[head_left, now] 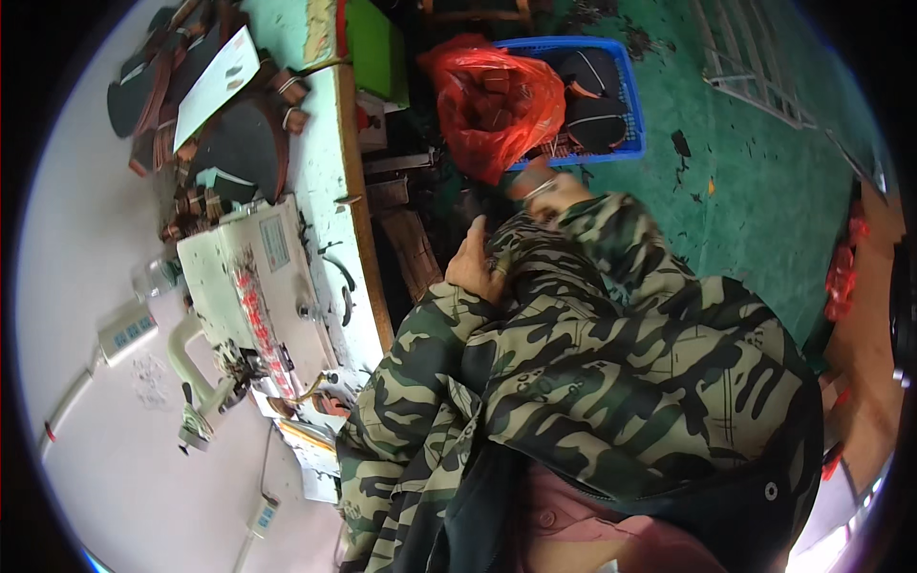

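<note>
My right hand (557, 196) is closed on a small brown bundle (531, 180) with a pale band around it, just in front of the basket; both are a little blurred. My left hand (475, 268) rests by my camouflage-clad leg, its fingers stretched out and apparently holding nothing. Beyond the bundle, a red plastic bag (458, 129) lies open with brown bundles inside. It sits in and over the left end of a blue basket (634, 105). Dark rounded stacks (594, 124) tied with pale bands fill the basket's right end.
A worktable (315, 143) runs along my left, bearing a pale sewing machine (250, 277) and stacks of dark and brown cut pieces (239, 148). Under its edge stand a green box (375, 53) and brown pieces (411, 250). Dark scraps litter the green floor (712, 205); a metal rack (755, 72) stands far right.
</note>
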A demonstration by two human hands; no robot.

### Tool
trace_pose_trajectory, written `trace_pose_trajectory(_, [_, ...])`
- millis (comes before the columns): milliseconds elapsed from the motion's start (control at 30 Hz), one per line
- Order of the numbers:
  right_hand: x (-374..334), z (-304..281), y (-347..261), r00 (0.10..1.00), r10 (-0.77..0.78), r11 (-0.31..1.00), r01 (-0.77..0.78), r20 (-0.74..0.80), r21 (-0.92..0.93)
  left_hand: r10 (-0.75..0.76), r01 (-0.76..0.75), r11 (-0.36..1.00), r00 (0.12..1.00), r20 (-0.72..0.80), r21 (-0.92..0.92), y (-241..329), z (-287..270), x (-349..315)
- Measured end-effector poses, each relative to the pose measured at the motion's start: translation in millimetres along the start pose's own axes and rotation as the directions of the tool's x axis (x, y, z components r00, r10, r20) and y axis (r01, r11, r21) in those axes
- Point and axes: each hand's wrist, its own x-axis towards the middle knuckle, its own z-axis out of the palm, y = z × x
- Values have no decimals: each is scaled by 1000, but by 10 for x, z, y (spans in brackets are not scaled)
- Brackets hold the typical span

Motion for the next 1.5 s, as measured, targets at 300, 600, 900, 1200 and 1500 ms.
trace_pose_trajectory(300, [-25, 860, 690, 655, 756, 651, -750, 13, -118, -664, 560, 657, 747, -35, -504, -913, -1420, -2080])
trace_pose_trajectory(600, [252, 5861, -1747, 356, 49, 830, 505, 933, -236, -746, 875, 433, 213, -631, -217, -2240, -2325, -6050])
trace_pose_trajectory(900, [457, 9534, -1470, 501, -6, 179, 852, 865, -492, -704, 791, 542, 243, -667, -284, -3172, -2862, -7247])
trace_pose_trajectory(1200, [574, 10337, -1105, 393, 167, 173, 891, 904, -419, -506, 693, 706, 354, -787, -143, -3825, -2954, -7604])
trace_pose_trajectory(1500, [478, 10128, -1124, 542, 119, 74, 831, 832, -551, -499, 559, 792, 360, -788, -245, -4251, -3600, -7451])
